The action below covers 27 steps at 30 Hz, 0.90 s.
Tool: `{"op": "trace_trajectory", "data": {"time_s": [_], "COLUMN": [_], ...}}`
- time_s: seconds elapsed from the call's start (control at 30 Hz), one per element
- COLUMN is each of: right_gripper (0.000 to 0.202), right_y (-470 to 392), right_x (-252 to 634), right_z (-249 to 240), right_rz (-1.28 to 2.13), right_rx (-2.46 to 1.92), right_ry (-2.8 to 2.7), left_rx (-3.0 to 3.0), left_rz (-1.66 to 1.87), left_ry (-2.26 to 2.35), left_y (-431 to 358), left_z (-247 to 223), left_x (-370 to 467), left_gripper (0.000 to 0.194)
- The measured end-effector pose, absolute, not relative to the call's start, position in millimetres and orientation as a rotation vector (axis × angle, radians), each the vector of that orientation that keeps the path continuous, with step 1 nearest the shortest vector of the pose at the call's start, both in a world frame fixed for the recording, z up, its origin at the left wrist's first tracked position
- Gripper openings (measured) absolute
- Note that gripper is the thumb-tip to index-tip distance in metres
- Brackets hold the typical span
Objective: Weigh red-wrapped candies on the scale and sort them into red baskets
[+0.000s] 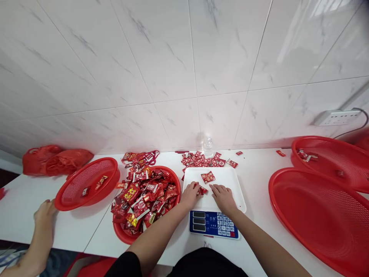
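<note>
A white scale tray (236,192) lies in front of me, with its blue keypad panel (213,224) on the near side. On the tray's left part, my left hand (190,195) has its fingers closed on a small red packet (202,190). My right hand (223,198) rests over the tray with its fingers spread and nothing visible in it. Beyond both hands, another red packet (208,177) lies flat on the tray. A red basket (176,181) heaped with red wrapped packets (141,207) stands left of the scale.
Small red packets (198,158) lie behind the scale near a clear bottle (208,146). At right are a large red basket (319,219) and another behind it. On the left, a person's hand (44,209) touches a tilted red basket (86,169); red bags (67,161) sit behind.
</note>
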State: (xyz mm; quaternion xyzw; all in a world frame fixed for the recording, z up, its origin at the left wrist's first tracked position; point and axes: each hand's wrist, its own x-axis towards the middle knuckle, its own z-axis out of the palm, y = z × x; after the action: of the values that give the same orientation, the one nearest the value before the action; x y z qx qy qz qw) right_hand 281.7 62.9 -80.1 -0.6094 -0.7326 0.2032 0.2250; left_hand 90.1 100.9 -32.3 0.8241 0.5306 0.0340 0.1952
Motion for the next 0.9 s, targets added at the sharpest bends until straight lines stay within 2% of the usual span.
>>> {"op": "trace_trajectory", "data": {"time_s": [0.1, 0.3, 0.47, 0.6, 0.67, 0.8, 0.9], "right_gripper": [0.04, 0.032, 0.047, 0.038, 0.034, 0.044, 0.042], "right_y": [63.8, 65.0, 61.3, 52.4, 45.1, 30.6, 26.0], "right_x": [286.6, 297.2, 296.8, 285.0, 277.2, 266.1, 264.8], "right_z": [-82.4, -71.8, -67.2, -60.2, -51.4, -29.7, -20.8], "right_rz": [0.67, 0.946, 1.298, 1.625, 1.766, 2.093, 2.192], "right_rx": [-1.67, -1.546, -1.372, -1.107, -0.984, -0.634, -0.5], "right_ry": [-1.847, -1.336, -0.781, -0.523, -0.472, -0.277, -0.112], "left_rx": [2.208, 2.049, 1.804, 1.548, 1.617, 1.991, 2.139], "left_rz": [0.072, 0.203, 0.402, 0.387, 0.357, 0.287, 0.137], "left_ry": [1.51, 1.629, 1.587, 1.303, 1.248, 1.319, 1.346], "left_y": [105.3, 112.6, 104.2, 81.4, 70.7, 60.0, 56.2], "left_z": [-34.0, -35.3, -24.4, -11.0, -3.3, 9.7, 15.2], "left_x": [90.4, 90.7, 99.7, 124.1, 135.7, 146.3, 146.3], "left_gripper": [0.025, 0.014, 0.014, 0.019, 0.019, 0.013, 0.017]}}
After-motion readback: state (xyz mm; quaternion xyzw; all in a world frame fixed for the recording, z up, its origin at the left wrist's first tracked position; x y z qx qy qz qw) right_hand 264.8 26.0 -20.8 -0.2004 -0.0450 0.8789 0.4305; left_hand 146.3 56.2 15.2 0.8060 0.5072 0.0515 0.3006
